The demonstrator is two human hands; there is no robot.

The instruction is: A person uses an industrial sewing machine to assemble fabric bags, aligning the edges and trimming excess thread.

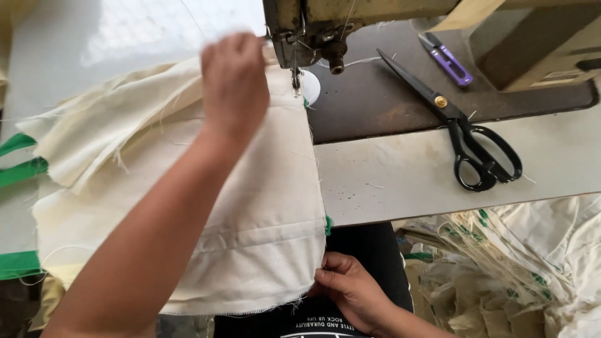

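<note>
left hand (pixel 233 81): arm stretched forward, palm down, fingers blurred | right hand (pixel 350 289): low, fingers pinched

head camera looks steeply down, close over sewing table (pixel 438 181).

Open pale tabletop (pixel 400 181) lies right of the cream fabric (pixel 250 206). Black-handled scissors (pixel 466 134) and small purple thread snips (pixel 447 59) block its far right; the sewing machine head (pixel 313 28) looms behind.

cloth (pixel 263 206): cream woven, matt, frayed | scissors (pixel 466 134): glossy black handles | table (pixel 407 181): smooth, perhaps laminate
</note>
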